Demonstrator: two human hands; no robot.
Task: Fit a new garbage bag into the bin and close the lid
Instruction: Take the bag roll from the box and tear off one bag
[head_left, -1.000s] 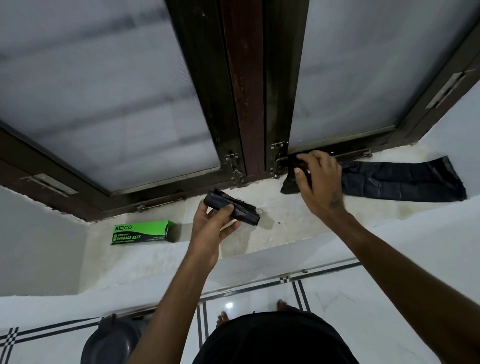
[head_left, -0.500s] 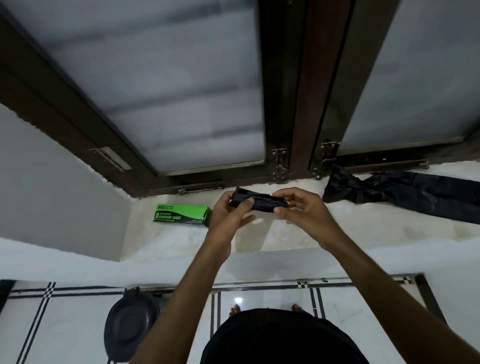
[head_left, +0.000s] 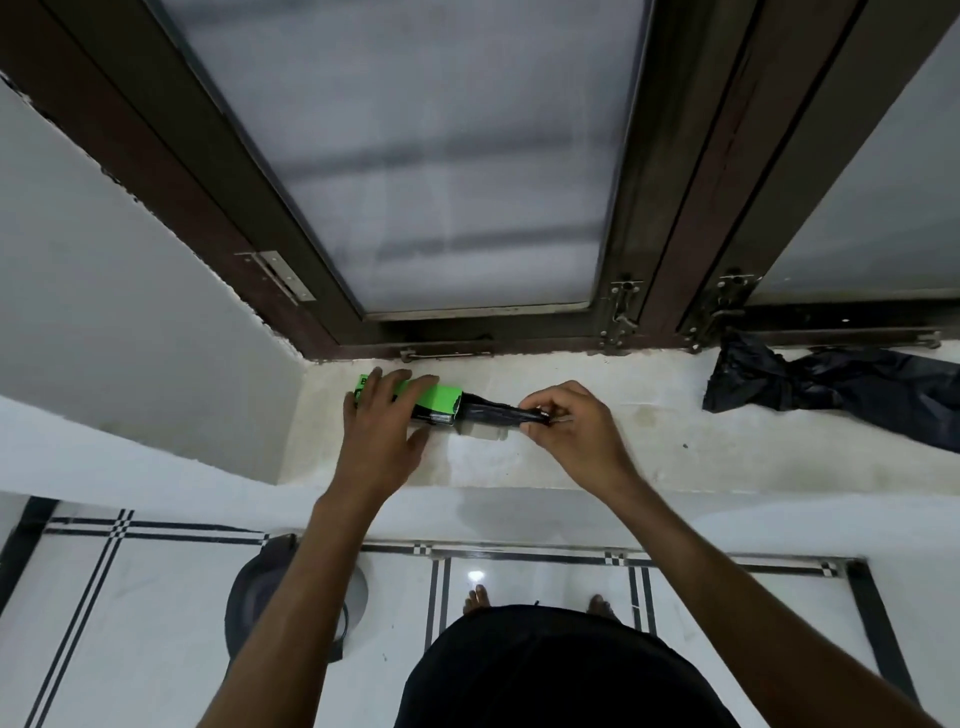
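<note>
A green garbage-bag box (head_left: 434, 397) lies on the white window sill (head_left: 649, 452). My left hand (head_left: 382, 421) rests flat on top of it, fingers spread, pressing it down. My right hand (head_left: 569, 423) pinches the black roll of bags (head_left: 493, 413), whose left end sits in the box's open right end. A single loose black garbage bag (head_left: 836, 387) lies crumpled on the sill at the right. Down on the floor at the lower left stands the dark bin (head_left: 283, 597), partly hidden behind my left forearm.
A dark-framed window with frosted panes (head_left: 441, 171) rises behind the sill, with metal latches (head_left: 621, 312) at its base. White wall flanks the sill on the left. Below is a white tiled floor with black lines, where my bare feet (head_left: 480, 597) show.
My left hand let go of the roll and moved left onto the green box. My right hand carried the roll left, and its end is now in the box's opening.
</note>
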